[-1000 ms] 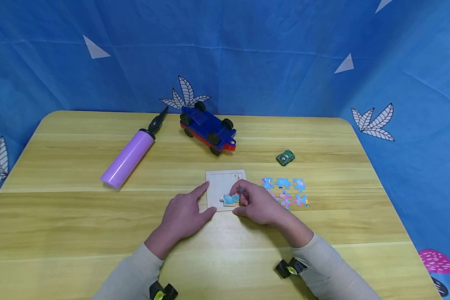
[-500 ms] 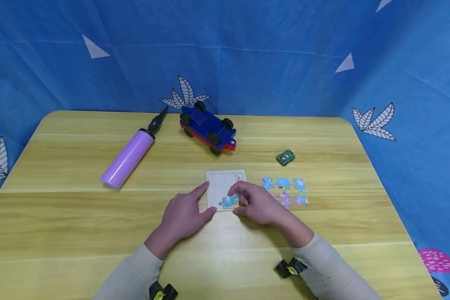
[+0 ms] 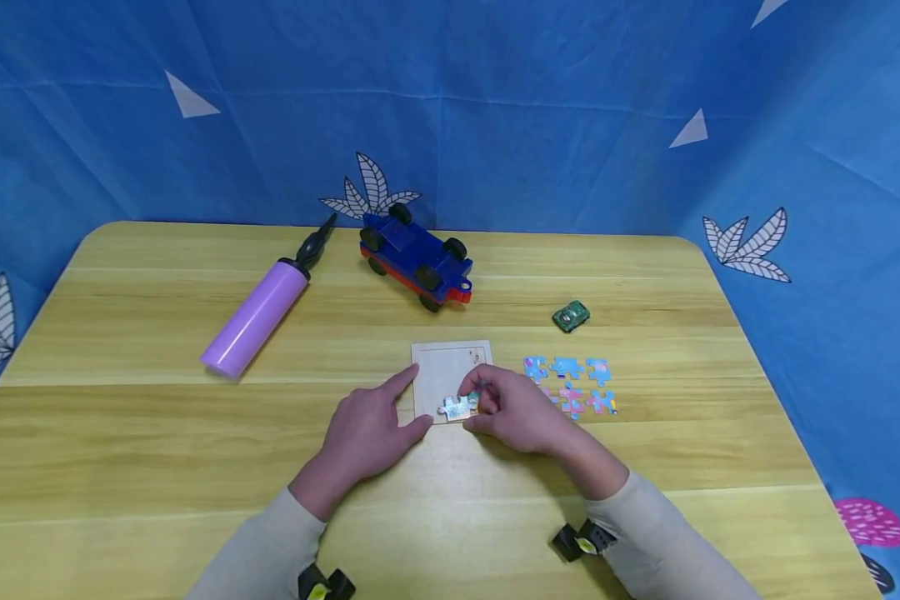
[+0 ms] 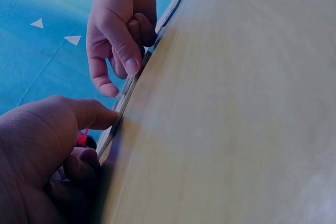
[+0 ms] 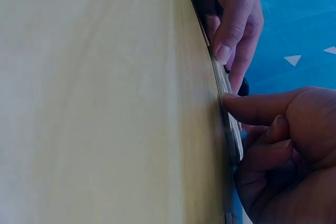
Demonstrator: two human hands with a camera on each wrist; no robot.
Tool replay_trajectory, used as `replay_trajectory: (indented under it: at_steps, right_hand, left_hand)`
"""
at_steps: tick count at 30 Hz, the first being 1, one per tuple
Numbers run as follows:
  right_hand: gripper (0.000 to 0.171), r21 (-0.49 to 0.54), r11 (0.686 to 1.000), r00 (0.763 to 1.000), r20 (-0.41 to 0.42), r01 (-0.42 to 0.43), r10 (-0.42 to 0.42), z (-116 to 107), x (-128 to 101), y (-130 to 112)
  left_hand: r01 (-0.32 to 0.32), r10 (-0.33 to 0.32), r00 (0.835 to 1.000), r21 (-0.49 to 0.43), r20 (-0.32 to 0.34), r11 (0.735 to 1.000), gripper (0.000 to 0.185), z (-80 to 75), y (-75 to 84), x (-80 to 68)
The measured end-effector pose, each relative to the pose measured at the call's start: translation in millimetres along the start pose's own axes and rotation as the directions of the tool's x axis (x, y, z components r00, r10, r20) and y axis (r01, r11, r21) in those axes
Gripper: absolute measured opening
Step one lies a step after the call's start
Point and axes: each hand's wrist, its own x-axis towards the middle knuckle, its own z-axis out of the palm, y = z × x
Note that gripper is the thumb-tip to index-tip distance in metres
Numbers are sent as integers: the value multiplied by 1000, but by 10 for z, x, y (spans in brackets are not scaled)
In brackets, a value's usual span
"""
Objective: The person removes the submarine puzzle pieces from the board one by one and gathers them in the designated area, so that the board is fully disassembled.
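A square puzzle board (image 3: 438, 371) with a pale inside lies on the table in the head view. My left hand (image 3: 366, 433) touches its left edge and lower-left corner, with thumb and index finger spread apart. At the board's lower right, my right hand (image 3: 513, 408) pinches a jigsaw piece (image 3: 457, 408) between index finger and thumb. Glare whitens the piece's left part, and the fingers hide its right part. Both hands (image 4: 121, 30) also appear in the left wrist view at the board's thin edge. Several loose jigsaw pieces (image 3: 567, 367) lie right of the board.
A purple hand pump (image 3: 258, 317) with a black nozzle lies to the left. Behind the board, a blue and red toy vehicle (image 3: 416, 254) rests with wheels up. A small green toy car (image 3: 572, 316) stands at the right. Blue cloth (image 3: 450, 108) hangs behind the table.
The jigsaw piece has shifted slightly at the board's lower edge, and its surface has turned from teal to whitish with glare. The left hand has stayed in place; the right has barely moved.
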Motion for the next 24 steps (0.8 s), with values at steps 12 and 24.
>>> replay_trajectory:
  at_steps: [12, 24]
  right_hand:
    - [32, 27, 999, 997, -72, 29, -27, -20, -217, 50]
    - [32, 46, 998, 983, -177, -36, 43, -152, -590, 179]
  left_hand:
    - [18, -18, 1000, -6, 23, 1000, 73, 10, -4, -3]
    - [12, -12, 1000, -5, 23, 1000, 73, 7, -19, -1]
